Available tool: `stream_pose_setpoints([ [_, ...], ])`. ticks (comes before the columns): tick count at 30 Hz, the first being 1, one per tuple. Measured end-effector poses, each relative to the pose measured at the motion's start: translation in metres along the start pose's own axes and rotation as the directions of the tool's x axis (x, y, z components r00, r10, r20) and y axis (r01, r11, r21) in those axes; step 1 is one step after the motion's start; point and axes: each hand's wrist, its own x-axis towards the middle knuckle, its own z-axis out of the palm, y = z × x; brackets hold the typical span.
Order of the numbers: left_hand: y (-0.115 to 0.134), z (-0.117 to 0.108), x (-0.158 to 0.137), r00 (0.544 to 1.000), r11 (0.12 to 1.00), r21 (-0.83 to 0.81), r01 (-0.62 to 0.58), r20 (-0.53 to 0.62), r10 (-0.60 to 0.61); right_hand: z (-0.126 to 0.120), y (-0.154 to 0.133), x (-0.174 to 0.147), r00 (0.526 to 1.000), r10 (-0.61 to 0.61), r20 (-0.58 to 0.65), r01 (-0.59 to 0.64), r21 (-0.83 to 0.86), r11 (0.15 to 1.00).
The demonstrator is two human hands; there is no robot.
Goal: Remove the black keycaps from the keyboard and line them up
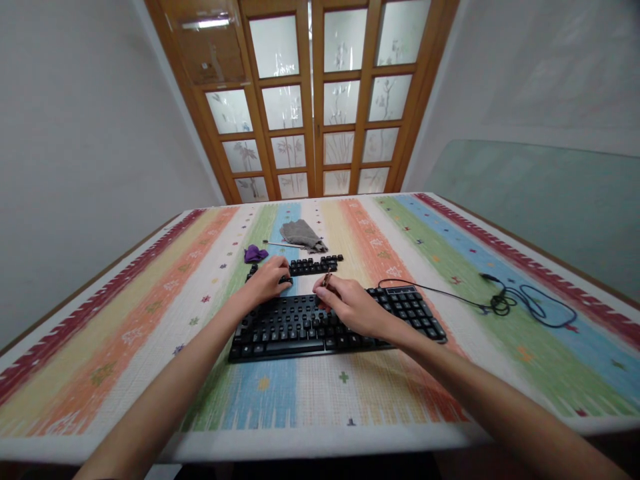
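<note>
In the head view, a person's two bare hands were at work around a full-size black keyboard (295, 347) lying flat on a white-edged table (250, 443) with a multicoloured striped covering (330, 403). Many keycaps were off the keyboard's upper left area, leaving small dark key mounts (283, 308) exposed, while the long space bar and the number pad's keys remained in place.

The right hand (345, 301) was poised above the middle of the keyboard, thumb and fingers pinched on a slim, brownish object (327, 277) too small to identify. The left hand (267, 279) reached just beyond the keyboard's upper left edge, fingers curled down at a group of loose black keycaps (313, 266); whether it grasped one could not be told. The keycaps stood in rows beyond the keyboard, some partly hidden by that hand.

Farther beyond the keyboard, a crumpled purple cloth (255, 253) sat to the left, near a thin rod with a dark tip (285, 245) and a folded grey cloth (303, 235). A thin black cable (500, 303) ran from the keyboard's far edge to loose coils on its right. Wooden doors with patterned glass panes (280, 82) rose well beyond the keyboard.
</note>
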Motion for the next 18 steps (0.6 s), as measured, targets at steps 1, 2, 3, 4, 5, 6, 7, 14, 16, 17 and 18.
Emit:
stream_pose_setpoints([
  [1, -0.0017, 0.0019, 0.0, 1.0, 1.0, 0.007, -0.004, 0.002, 0.004, -0.0008, -0.0004, -0.0006, 1.0, 0.005, 0.001, -0.005, 0.001, 1.0],
  [2, -0.0029, 0.0033, -0.0001, 1.0, 1.0, 0.013, -0.009, 0.005, 0.009, -0.0015, -0.0008, -0.0011, 1.0, 0.011, 0.002, -0.011, -0.001, 1.0],
  [3, -0.0037, 0.0042, -0.0002, 1.0, 1.0, 0.019, -0.013, 0.006, 0.012, -0.0021, -0.001, -0.0016, 1.0, 0.016, 0.003, -0.016, -0.004, 1.0],
  [4, -0.0042, 0.0048, -0.0002, 1.0, 1.0, 0.026, -0.014, 0.006, 0.014, -0.0025, -0.0011, -0.002, 1.0, 0.019, 0.004, -0.018, -0.007, 1.0],
  [5, -0.0043, 0.005, 0.0, 1.0, 0.999, 0.035, -0.015, 0.006, 0.015, -0.0027, -0.001, -0.0022, 1.0, 0.019, 0.005, -0.019, -0.008, 1.0],
  [6, -0.0043, 0.0051, 0.0002, 1.0, 0.999, 0.046, -0.015, 0.006, 0.015, -0.0027, -0.0009, -0.0023, 1.0, 0.019, 0.005, -0.019, -0.009, 1.0],
  [7, -0.0041, 0.0051, 0.0005, 1.0, 0.998, 0.057, -0.015, 0.007, 0.014, -0.0025, -0.0007, -0.0022, 1.0, 0.016, 0.004, -0.016, -0.009, 1.0],
  [14, -0.0038, 0.0056, 0.002, 1.0, 0.995, 0.102, -0.016, 0.002, 0.016, -0.0007, -0.0031, -0.0002, 1.0, 0.006, 0.018, -0.006, -0.012, 1.0],
  [16, -0.0041, 0.0063, 0.002, 1.0, 0.994, 0.111, -0.023, -0.001, 0.023, -0.0009, -0.0032, -0.0001, 1.0, 0.004, 0.02, -0.004, -0.016, 1.0],
  [17, -0.0043, 0.0065, 0.0019, 1.0, 0.993, 0.112, -0.025, -0.003, 0.025, -0.001, -0.0028, -0.0002, 1.0, 0.003, 0.022, -0.003, -0.019, 1.0],
  [18, -0.0046, 0.0066, 0.0017, 1.0, 0.994, 0.11, -0.026, -0.003, 0.027, -0.0011, -0.0022, -0.0002, 1.0, 0.002, 0.024, -0.002, -0.023, 1.0],
])
